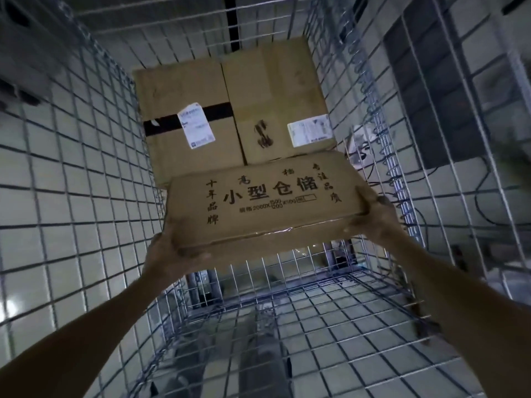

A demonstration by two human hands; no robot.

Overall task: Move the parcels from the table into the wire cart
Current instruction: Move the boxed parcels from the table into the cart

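I look down into the wire cart [86,173]. A flat brown cardboard parcel [264,199] printed with black Chinese characters hangs above the cart's mesh floor. My left hand [169,251] grips its near left corner and my right hand [373,219] grips its right end. Behind it, at the far end of the cart, two larger cardboard parcels stand side by side. The left parcel [184,93] has a black tape band and a white label. The right parcel [273,90] has a white label and black scribbles.
Wire mesh walls rise on the left, the right [408,139] and the far side. The cart's mesh floor [301,326] lies bare below the held parcel. White floor tiles, dark cables and a dark panel [431,104] show through the right wall.
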